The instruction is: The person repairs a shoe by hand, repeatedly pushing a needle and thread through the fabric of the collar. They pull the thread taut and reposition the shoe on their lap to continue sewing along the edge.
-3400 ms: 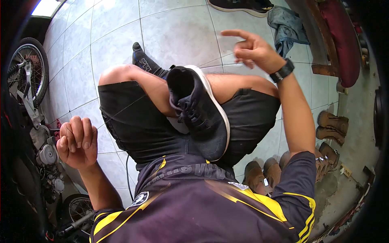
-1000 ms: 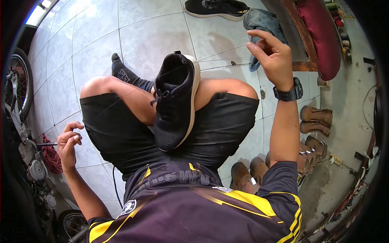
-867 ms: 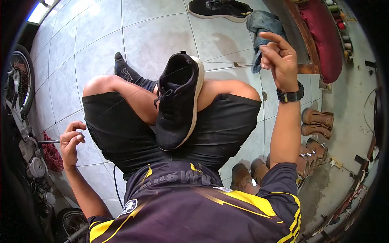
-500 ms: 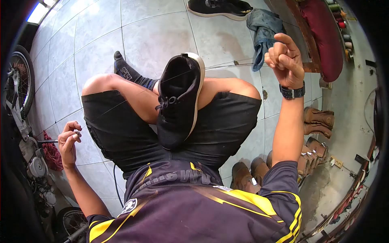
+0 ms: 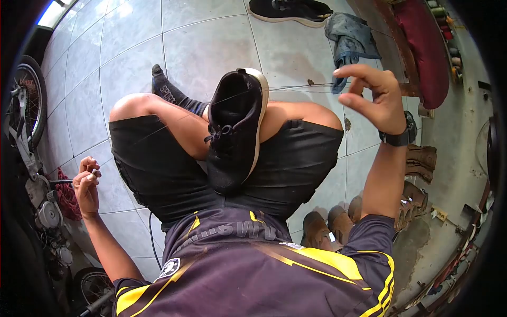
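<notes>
A black shoe (image 5: 232, 158) with a pale sole rests on my lap over my crossed legs, opening away from me and toe toward my body. A thin thread crosses the shoe opening and runs down to the left over my knee. Left of my knee, my left hand (image 5: 87, 187) is raised with its fingers pinched round something small that I cannot make out. My right hand (image 5: 375, 100) is raised at the upper right, thumb and index finger apart, the other fingers curled, with nothing visible between them. It wears a black watch (image 5: 398, 134).
Another black shoe (image 5: 290, 10) and a blue-grey cloth (image 5: 351, 37) lie on the tiled floor ahead. A red-cushioned seat (image 5: 422, 53) stands at upper right. Brown shoes (image 5: 319, 230) line the right side. A motorbike (image 5: 47, 216) and red netting (image 5: 67, 198) are left.
My right hand has moved down and slightly right, and its thumb and index finger have spread apart. My left hand has shifted slightly left. The shoe has stayed on my lap.
</notes>
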`<state>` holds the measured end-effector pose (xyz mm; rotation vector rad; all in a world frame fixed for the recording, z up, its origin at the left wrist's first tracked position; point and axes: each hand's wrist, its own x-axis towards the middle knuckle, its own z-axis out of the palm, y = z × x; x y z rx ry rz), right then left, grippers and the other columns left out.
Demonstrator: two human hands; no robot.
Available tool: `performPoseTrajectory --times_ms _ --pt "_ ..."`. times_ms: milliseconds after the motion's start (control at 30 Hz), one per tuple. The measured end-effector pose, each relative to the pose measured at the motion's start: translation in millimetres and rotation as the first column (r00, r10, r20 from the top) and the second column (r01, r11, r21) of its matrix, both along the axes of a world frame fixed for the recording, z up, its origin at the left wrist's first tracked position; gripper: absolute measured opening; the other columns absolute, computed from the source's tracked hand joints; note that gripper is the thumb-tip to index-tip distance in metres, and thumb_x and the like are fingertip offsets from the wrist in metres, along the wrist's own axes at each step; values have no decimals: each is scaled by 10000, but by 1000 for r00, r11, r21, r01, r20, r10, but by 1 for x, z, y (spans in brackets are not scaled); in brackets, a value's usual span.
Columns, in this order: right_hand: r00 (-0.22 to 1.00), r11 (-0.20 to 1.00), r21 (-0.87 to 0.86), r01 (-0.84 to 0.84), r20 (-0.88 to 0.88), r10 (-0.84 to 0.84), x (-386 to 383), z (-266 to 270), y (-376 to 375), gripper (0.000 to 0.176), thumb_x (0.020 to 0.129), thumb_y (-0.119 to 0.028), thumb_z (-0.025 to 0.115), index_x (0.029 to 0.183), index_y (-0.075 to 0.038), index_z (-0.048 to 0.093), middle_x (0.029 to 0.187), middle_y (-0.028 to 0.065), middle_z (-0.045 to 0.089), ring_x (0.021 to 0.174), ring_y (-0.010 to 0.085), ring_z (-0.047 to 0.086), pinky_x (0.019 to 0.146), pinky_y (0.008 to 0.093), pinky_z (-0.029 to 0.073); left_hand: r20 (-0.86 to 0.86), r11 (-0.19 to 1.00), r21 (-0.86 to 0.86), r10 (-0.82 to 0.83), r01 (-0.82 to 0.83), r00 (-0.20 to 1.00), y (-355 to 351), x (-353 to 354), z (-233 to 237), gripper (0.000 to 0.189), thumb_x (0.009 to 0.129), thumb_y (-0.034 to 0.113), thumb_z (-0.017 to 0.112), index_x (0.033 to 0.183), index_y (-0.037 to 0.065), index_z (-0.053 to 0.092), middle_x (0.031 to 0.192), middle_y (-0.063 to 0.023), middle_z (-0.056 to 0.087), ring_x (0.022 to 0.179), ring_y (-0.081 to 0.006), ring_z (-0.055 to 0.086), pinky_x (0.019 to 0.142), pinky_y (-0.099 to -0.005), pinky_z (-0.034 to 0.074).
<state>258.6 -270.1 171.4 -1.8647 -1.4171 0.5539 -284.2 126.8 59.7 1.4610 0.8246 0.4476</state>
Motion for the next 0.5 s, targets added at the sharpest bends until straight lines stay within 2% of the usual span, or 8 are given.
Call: performPoseTrajectory --times_ms 33,67,133,167,200,300,367,500 --pt "999 997 -76 28 30 -26 -5 2 2 251 866 -159 794 1086 -48 746 652 35 645 572 84 582 557 263 449 20 1000 5 4 -4 1000 7 -9 -3 266 862 188 640 651 34 587 1266 -119 592 1095 -206 560 885 -308 432" --pt "999 997 -77 29 31 -27 -7 1 4 251 866 -159 794 1086 -48 746 652 35 645 572 84 582 557 263 449 20 1000 4 3 -3 1000 10 -16 -6 266 862 188 640 651 34 587 1266 -119 592 1095 -206 560 885 -308 432" --pt "907 986 -141 -87 399 137 -12 -1 6 169 843 -174 786 969 -67 751 686 74 691 588 184 668 557 329 509 95 993 -52 106 -102 990 17 -29 -10 253 866 190 643 663 49 590 1299 -109 597 1133 -203 559 900 -313 437" --pt "875 976 -216 -33 465 133 -19 0 9 140 820 -198 783 870 -77 733 736 88 698 673 267 694 593 374 538 107 988 -86 134 -125 985 20 -37 -13 247 869 193 645 667 66 584 1334 -99 592 1157 -197 561 922 -309 433" --pt "876 976 -216 -31 465 131 -23 -2 10 140 820 -198 783 870 -77 733 736 88 698 673 267 694 593 374 538 107 989 -87 131 -122 986 20 -41 -14 247 869 193 645 667 66 584 1334 -99 592 1157 -197 561 922 -309 433" --pt "737 950 -311 21 647 196 -28 -8 13 148 821 -208 773 800 -72 719 765 55 661 783 251 679 667 375 544 113 987 -105 137 -125 984 21 -50 -18 251 873 196 648 666 74 575 1344 -91 584 1161 -193 559 932 -303 432" --pt "668 943 -318 -98 682 300 -27 -7 15 175 825 -210 757 748 -65 694 817 45 624 875 243 644 744 369 542 118 989 -113 113 -100 987 21 -53 -18 256 879 199 647 667 78 570 1341 -84 578 1173 -182 549 934 -307 439" --pt "629 953 -243 -179 716 301 -19 -14 10 205 828 -212 739 715 -54 674 853 40 623 901 233 626 781 370 537 117 987 -114 124 -111 985 26 -62 -20 268 884 201 637 662 79 550 1329 -83 580 1187 -175 537 939 -308 445"
